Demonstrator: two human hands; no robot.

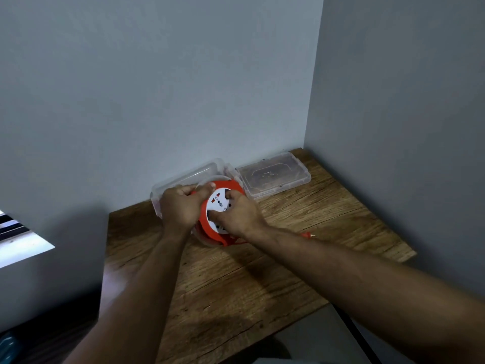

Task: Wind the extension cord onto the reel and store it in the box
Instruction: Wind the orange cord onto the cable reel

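Now both hands, left point(179, 209) and right point(240, 216), grasp the tilted reel point(220, 206), socket face upward.

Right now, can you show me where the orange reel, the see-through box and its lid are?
orange reel point(210, 232): head view, on its lower orange rim.
see-through box point(183, 177): head view, on its clear back wall.
lid point(275, 179): head view, on its flat middle panel.

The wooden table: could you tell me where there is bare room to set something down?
The table's near half, between the forearms, is bare. The far corner is crowded: box, lid, reel and both hands.
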